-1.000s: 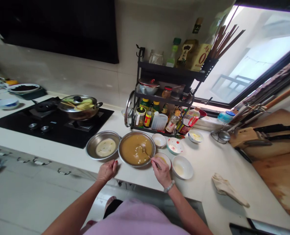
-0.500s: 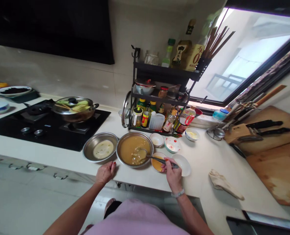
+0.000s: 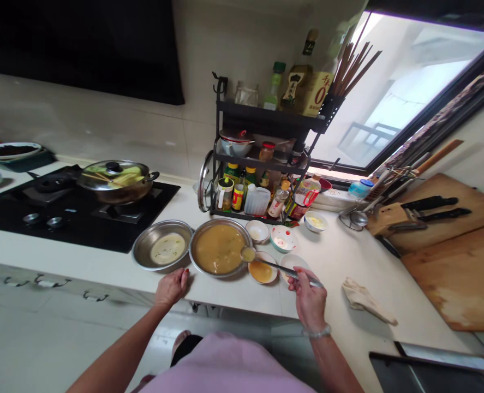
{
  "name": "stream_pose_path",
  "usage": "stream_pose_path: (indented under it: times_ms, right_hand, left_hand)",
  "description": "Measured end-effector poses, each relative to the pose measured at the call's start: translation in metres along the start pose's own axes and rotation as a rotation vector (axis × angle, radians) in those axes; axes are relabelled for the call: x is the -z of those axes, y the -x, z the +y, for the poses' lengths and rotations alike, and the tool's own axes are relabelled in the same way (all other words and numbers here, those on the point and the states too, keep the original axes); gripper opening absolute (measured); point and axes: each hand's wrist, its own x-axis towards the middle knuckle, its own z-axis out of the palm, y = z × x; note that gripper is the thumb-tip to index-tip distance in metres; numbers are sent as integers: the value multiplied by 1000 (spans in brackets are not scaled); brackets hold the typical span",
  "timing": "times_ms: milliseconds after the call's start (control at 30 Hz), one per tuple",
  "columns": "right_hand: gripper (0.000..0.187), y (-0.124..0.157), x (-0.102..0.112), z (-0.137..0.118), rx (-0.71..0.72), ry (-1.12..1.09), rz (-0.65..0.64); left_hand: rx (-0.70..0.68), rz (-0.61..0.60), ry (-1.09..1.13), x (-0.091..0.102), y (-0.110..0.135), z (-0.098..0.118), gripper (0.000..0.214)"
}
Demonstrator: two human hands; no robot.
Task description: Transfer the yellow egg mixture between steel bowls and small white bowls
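My right hand (image 3: 310,299) grips the handle of a metal ladle (image 3: 280,267), its scoop holding yellowish-brown liquid. The scoop hangs between the rim of a large steel bowl (image 3: 192,255) of brown liquid and a small bowl (image 3: 275,277) with orange-brown liquid. My left hand (image 3: 172,286) rests closed at the counter's front edge, with nothing visible in it. Just beyond it stands another steel bowl (image 3: 137,252) with pale batter-like liquid and green bits. A white bowl (image 3: 293,262) lies partly behind the ladle handle.
Behind are a small white bowl (image 3: 257,230), a red-dotted bowl (image 3: 283,240) and a patterned bowl (image 3: 315,222). A black rack (image 3: 262,164) holds bottles and jars. To the left, a lidded pan (image 3: 117,185) sits on the stove (image 3: 82,229). A cloth (image 3: 366,301) lies right.
My right hand has drawn the ladle rightward and up out of the large bowl's liquid, toward the small bowl. My left hand stays closed at the counter edge. The view has shifted slightly.
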Motion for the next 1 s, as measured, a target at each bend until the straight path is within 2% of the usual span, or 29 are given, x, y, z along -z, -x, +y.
stream_pose_path:
  times_ms: [133,267,433,533,667,867,1000]
  right_hand:
    - [35,3,25,-10,75,147,12]
    - [34,11,42,-10,178,321,-54]
    - [22,21,58,2,371,442,-257]
    - [19,23,61,4,519,488,-371]
    - [24,24,38,5,583,405,-400]
    - [23,14,-27,29,640,375,-508]
    - [23,8,-55,45,519,382,-562]
  left_hand:
    - [0,-2,-29,-1,0,0,42]
    - [4,-19,-28,-1,-1,0,42]
    - [10,-27,-14,0,-2,1,42]
    - [13,-21,2,0,-2,1,41]
    - [17,-12,-6,-1,-1,1,42]
    - [13,-3,-2,-1,0,0,42]
    - [15,-5,8,-2,0,0,40]
